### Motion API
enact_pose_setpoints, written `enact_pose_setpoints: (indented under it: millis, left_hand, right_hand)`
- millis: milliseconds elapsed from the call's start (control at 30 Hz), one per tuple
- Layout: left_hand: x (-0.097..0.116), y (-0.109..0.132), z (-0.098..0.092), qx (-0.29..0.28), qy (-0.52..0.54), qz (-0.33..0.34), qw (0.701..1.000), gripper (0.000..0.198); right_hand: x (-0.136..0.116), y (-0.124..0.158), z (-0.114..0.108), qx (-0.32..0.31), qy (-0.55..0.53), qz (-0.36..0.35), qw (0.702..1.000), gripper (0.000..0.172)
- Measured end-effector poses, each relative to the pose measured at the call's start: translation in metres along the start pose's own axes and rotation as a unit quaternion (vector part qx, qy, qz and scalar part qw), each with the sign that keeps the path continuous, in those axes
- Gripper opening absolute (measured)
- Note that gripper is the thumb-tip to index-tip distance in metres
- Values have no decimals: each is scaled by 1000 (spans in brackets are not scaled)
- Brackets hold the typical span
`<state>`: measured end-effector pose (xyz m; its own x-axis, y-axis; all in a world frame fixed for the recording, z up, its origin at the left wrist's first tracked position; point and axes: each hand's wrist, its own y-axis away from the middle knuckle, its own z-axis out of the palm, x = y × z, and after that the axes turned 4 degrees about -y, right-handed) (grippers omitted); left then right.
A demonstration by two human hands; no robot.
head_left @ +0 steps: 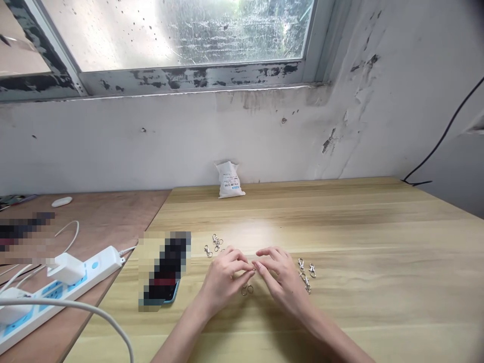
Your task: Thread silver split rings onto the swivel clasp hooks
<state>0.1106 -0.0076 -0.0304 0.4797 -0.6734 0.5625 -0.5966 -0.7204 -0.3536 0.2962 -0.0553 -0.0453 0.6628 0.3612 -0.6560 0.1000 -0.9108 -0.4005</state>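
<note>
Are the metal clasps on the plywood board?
No, the metal clasps lie on the light wood tabletop, not the plywood board.

Daylight blows out the window [177, 35] — glare pools on the wooden tabletop [260, 227], shadows stay soft, and the frame's edges bow outward.

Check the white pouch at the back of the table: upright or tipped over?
Upright: the white pouch stands on its lower end on the wooden table, its top leaning back toward the wall.
</note>
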Motion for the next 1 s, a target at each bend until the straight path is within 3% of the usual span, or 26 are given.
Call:
enact_pose_setpoints:
  millis: [167, 267, 467, 633, 800, 1000]
  left_hand:
    - [-12, -2, -16, 35, 24, -74, 996, 16]
    - [-16, -1, -16, 42, 54, -96, 993, 15]
    - [-16, 1, -5, 43, 82, -125, 988, 11]
    - [-15, 0, -4, 32, 113, -148, 982, 9]
    - [-15, -3, -3, 19, 212, -193, 958, 18]
    - [-15, -3, 0, 37, 252, -230, 939, 21]
  right_hand:
    - [8, -1, -5, -72, 92, -77, 990, 23]
    - [9, -3, -10, -97, 107, -105, 984, 18]
    - [21, -6, -18, -32, 189, -23, 981, 28]
    - [26, -4, -12, -52, 232, -24, 971, 21]
    - [33, -2, -7, -56, 202, -27, 977, 21]
    - [34, -2, -6, -65, 150, -17, 986, 12]
